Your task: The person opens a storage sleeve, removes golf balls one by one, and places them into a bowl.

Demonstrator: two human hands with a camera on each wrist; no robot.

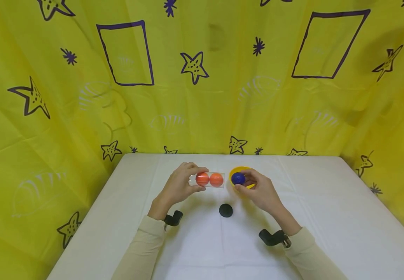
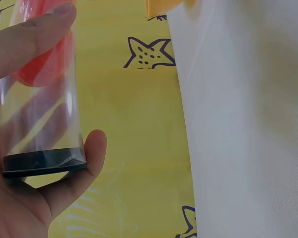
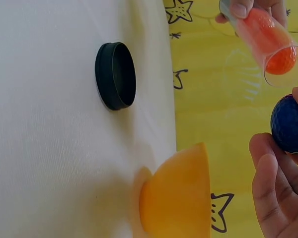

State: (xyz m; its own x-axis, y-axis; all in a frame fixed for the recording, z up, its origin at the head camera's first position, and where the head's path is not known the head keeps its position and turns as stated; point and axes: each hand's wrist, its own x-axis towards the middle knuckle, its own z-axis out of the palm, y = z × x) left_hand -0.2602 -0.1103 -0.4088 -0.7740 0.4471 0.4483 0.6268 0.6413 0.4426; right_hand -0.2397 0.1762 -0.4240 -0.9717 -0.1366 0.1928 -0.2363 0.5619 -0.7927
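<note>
My left hand (image 1: pixel 181 182) grips a clear plastic tube (image 2: pixel 37 119) with a black base, tilted so its uncovered mouth faces right in the head view. Inside sit two orange balls (image 1: pixel 216 179); the part of the tube near the base holds none. Between thumb and fingers of my right hand (image 1: pixel 260 190) is a dark blue golf ball (image 3: pixel 290 124), just apart from the tube's mouth. A yellow bowl (image 3: pixel 179 198) stands on the table under the right hand, which partly covers it in the head view; its contents are hidden.
A round black cap (image 1: pixel 226 210) lies on the white table (image 1: pixel 202 249), nearer to me than the bowl. Behind the table hangs a yellow curtain (image 1: pixel 174 101) with stars drawn on it. Both wrists carry small black camera mounts (image 1: pixel 271 237).
</note>
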